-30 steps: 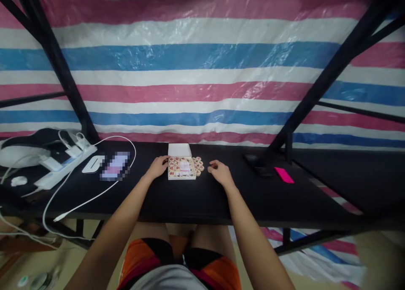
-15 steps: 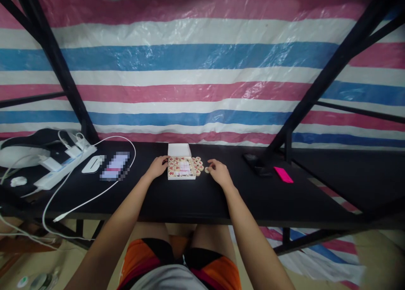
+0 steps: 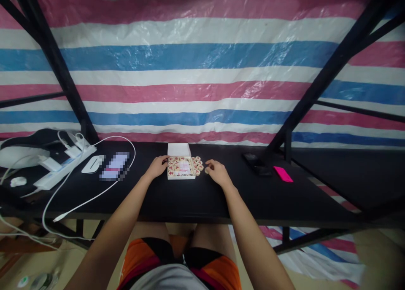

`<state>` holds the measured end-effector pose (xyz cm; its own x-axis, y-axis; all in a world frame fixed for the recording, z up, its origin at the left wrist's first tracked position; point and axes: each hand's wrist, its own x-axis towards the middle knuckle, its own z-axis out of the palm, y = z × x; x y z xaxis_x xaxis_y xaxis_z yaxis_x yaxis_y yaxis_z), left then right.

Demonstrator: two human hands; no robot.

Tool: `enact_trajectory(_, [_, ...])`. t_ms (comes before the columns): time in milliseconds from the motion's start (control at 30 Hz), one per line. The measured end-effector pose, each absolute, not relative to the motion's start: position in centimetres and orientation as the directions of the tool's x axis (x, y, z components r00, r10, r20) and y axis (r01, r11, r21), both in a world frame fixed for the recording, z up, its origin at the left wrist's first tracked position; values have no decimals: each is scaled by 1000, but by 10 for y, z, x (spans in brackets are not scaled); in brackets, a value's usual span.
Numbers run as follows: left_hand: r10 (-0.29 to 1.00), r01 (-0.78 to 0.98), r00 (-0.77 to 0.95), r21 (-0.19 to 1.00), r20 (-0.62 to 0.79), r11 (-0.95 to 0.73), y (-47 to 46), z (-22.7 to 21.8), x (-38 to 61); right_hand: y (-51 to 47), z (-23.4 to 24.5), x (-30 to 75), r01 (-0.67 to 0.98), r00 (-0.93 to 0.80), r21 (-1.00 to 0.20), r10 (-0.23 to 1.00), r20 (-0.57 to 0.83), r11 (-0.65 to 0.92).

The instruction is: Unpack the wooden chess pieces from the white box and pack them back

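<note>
Xiangqi pieces, round and pale with mostly red characters, sit in rows in a small white box [image 3: 181, 178]. Its lid [image 3: 179, 149] stands raised at the back. At the box's left side is my left hand [image 3: 157, 167], its fingers closed against the edge. Beside the right wall lies a small heap of loose xiangqi pieces [image 3: 198, 167]. A little right of that heap, my right hand [image 3: 218, 172] pinches one xiangqi piece [image 3: 206, 170] at the table surface, partly hidden by the fingers. A clear plastic wrapper [image 3: 184, 167] lies over pieces in the box.
On the black table [image 3: 190, 201], a white power strip [image 3: 60, 167] with plugs and cables, a white case [image 3: 92, 164] and a blurred-out phone [image 3: 115, 165] stand left. A dark phone [image 3: 256, 163] and a pink packet [image 3: 283, 174] lie right. Black frame posts [image 3: 319, 83] flank the striped sheet.
My right hand has shifted slightly left, and its fingers cover more of the xiangqi piece. My left hand stays at the box's edge.
</note>
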<state>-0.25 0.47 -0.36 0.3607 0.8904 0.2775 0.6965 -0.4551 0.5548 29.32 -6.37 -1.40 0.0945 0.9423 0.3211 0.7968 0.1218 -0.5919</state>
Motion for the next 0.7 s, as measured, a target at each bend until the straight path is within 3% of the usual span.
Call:
enact_trajectory(267, [893,698,355,556,278,-451,5,-4,-2,-69,-7,291,814,136,-580,966,218,16])
enact_trajectory(700, [894,694,353,563,277,-448,5,-4,-3,-70,-5,289,694,83,-708,962,261,132])
